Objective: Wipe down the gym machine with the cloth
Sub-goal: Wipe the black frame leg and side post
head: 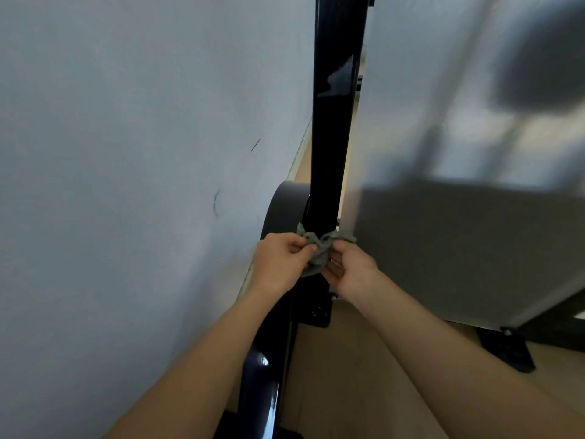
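Note:
A glossy black upright post (335, 122) of the gym machine runs from the top of the view down to its floor bracket (316, 313). A grey-green cloth (319, 248) is wrapped around the post low down, its ends bunched at the front. My left hand (280, 264) pinches the cloth's left end between thumb and fingers. From the other side, my right hand (351, 270) grips the right end. The two hands nearly touch in front of the post.
A white wall (142, 153) stands close on the left. A large frosted grey panel (459, 185) rises on the right, with a black foot (506, 346) on the wooden floor (364, 375). A black round housing (285, 207) sits behind the post, and a shiny black bar (262, 391) runs below.

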Motion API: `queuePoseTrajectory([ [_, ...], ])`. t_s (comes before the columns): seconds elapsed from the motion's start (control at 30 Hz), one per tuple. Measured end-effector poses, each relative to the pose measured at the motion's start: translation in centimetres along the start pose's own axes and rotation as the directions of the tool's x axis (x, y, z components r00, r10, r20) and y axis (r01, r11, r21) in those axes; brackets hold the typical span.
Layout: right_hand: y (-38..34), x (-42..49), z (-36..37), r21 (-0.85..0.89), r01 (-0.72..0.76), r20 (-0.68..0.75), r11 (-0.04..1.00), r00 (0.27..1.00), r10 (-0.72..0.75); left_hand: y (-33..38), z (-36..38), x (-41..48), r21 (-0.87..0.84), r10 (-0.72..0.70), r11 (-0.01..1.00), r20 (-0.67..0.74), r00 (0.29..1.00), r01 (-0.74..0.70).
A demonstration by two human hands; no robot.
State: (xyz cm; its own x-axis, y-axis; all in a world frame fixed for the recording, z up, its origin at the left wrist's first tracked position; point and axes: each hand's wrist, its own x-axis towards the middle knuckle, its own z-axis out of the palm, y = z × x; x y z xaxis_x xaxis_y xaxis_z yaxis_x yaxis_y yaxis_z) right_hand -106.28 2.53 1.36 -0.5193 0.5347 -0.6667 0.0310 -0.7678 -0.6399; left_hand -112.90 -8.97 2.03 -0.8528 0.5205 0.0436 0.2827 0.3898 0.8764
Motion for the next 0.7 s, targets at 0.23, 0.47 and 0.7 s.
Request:
queuePoseTrajectory([
  [0.23, 0.5, -4.8, -0.6, -0.422, 0.416, 0.143, 0.806, 0.908, -0.393, 0.0, -5.6, -2.0, 0.039, -0.066, 0.996, -0.212, 0.975, 0.076],
  [0.47, 2.4, -4.2, 0.0, -0.525, 0.575, 0.242, 0.628, 0.808, -0.537, -1.1, -7.0, -3.1, 0.242, -0.033, 0.965, -0.264, 0.964, 0.099],
  [0.7, 5.4, -2.9, -0.9, -0.665, 0.576, 0.36, 0.476, 0.805, -0.472, -6.2, -6.0, -2.9, 0.006, -0.16, 0.987, -0.115, 0.98, 0.162],
])
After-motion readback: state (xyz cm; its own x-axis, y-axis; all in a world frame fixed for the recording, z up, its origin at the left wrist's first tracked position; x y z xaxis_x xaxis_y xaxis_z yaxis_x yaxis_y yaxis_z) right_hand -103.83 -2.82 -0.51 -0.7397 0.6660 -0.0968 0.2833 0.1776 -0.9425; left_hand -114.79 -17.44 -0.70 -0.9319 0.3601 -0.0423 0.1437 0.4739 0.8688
